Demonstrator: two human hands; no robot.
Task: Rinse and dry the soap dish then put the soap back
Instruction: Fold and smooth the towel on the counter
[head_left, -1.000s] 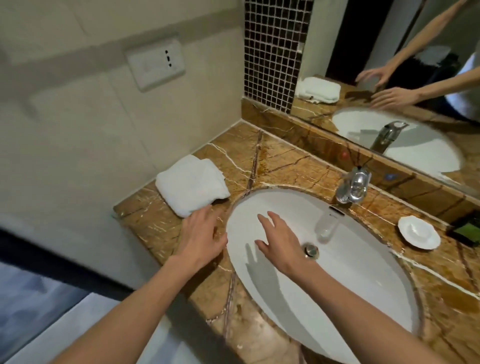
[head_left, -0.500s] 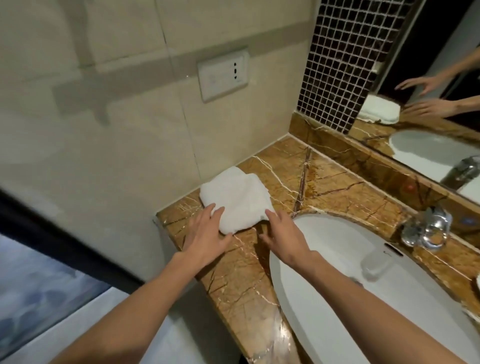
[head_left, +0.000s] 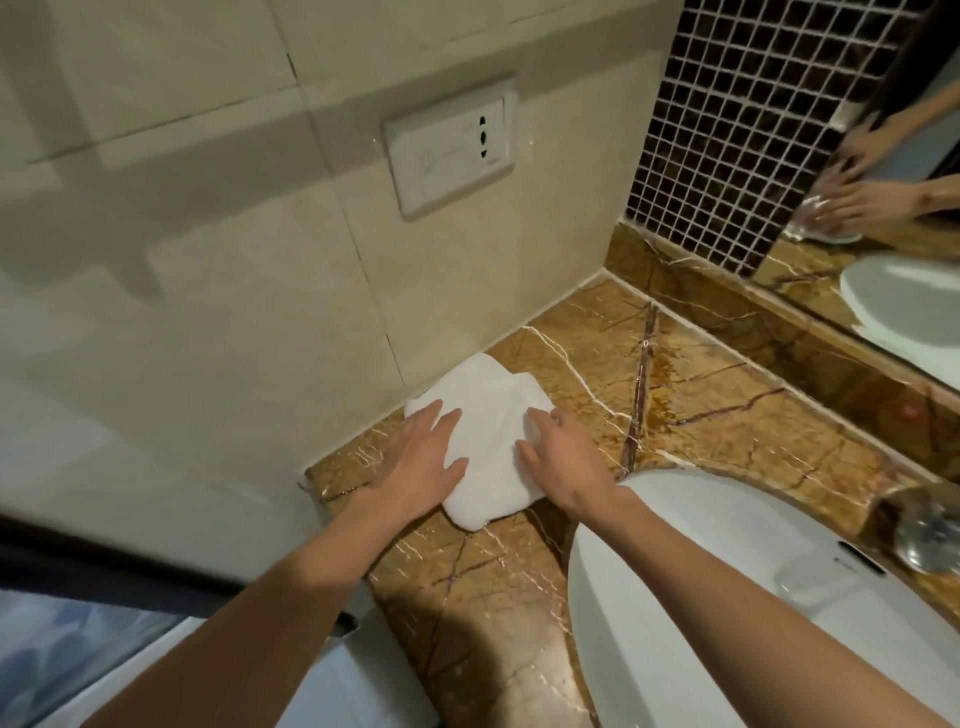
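A folded white towel (head_left: 485, 434) lies on the brown marble counter (head_left: 691, 415) against the left wall. My left hand (head_left: 421, 462) rests flat on the towel's left side, fingers spread. My right hand (head_left: 563, 460) lies flat on its right side, fingers spread. Neither hand grips anything that I can see. The soap dish and the soap are out of view.
The white sink basin (head_left: 701, 597) fills the lower right, with the chrome tap (head_left: 930, 530) at the right edge. A wall socket (head_left: 452, 150) sits above the towel. A mirror (head_left: 893, 208) and dark mosaic tiles (head_left: 727, 119) run along the back.
Both hands moved left from over the basin and counter onto the towel. The view swung left, so the soap dish left the frame.
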